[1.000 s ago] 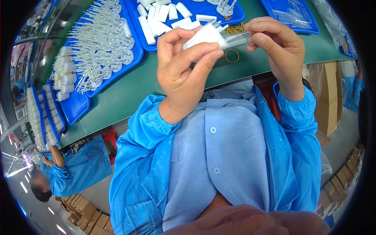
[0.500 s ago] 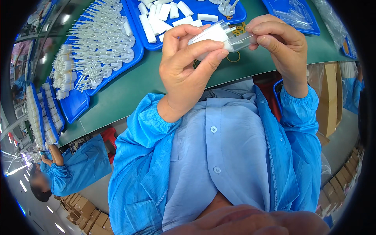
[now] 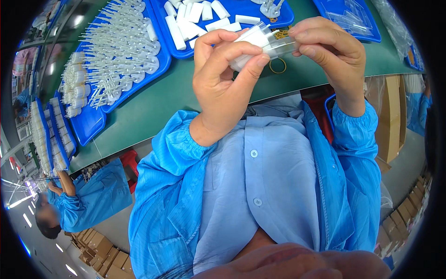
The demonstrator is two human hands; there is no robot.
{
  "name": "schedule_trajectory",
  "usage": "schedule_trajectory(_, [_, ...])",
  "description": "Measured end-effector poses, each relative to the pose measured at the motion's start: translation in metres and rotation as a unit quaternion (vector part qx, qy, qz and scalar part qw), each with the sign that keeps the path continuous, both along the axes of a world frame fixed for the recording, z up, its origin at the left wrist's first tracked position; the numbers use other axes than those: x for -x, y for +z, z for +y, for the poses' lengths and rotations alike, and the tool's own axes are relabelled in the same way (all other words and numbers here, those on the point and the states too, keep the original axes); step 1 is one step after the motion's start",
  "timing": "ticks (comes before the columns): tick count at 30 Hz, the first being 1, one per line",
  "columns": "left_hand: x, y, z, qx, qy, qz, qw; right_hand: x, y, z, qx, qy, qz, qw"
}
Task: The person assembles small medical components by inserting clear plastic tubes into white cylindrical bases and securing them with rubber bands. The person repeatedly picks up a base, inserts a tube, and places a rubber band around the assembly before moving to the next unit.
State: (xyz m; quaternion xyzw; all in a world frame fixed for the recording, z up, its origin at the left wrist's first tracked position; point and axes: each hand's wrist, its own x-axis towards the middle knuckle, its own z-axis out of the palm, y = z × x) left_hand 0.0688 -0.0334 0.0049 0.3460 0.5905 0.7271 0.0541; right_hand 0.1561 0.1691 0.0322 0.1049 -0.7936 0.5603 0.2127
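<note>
My left hand (image 3: 224,76) is closed round a white piece (image 3: 248,50) with clear plastic along its side. Thin white stems stick out at its right end. Between the thumb and fingers of my right hand (image 3: 335,52) is the far end of a clear plastic strip (image 3: 281,47), whose other end lies against the white piece. My left fingers cover much of the bundle. Below it on the green table lies a yellow rubber band (image 3: 278,72), and more yellow bands (image 3: 281,34) show just behind the strip.
Blue trays line the back: one with white blocks (image 3: 175,33), one with clear plastic pieces (image 3: 348,23), and one on the left heaped with white stemmed parts (image 3: 121,51). The green tabletop (image 3: 179,86) ends just before my body. A co-worker (image 3: 95,197) sits at lower left.
Both hands keep their grips. My left hand and the white piece have shifted slightly right, and the rubber band below is more exposed.
</note>
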Motion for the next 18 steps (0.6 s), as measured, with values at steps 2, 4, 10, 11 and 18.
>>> schedule_trajectory(2, [0.001, -0.004, 0.002, -0.026, -0.017, -0.026, 0.999, -0.001, 0.003, -0.007, 0.101, -0.044, -0.053, 0.992])
schedule_trajectory(4, [0.002, -0.011, 0.004, -0.048, -0.029, -0.045, 0.997, 0.005, 0.008, -0.016, 0.188, -0.072, -0.065, 0.977])
schedule_trajectory(10, [-0.01, -0.004, 0.004, -0.105, -0.074, -0.257, 0.958, 0.023, 0.001, -0.013, 0.16, -0.062, -0.009, 0.985])
schedule_trajectory(11, [-0.012, -0.003, 0.005, -0.109, -0.077, -0.28, 0.951, 0.026, -0.002, -0.013, 0.121, -0.062, 0.007, 0.991])
schedule_trajectory(18, [-0.009, -0.004, 0.004, -0.11, -0.086, -0.351, 0.926, 0.036, -0.003, -0.022, -0.322, -0.134, 0.145, 0.926])
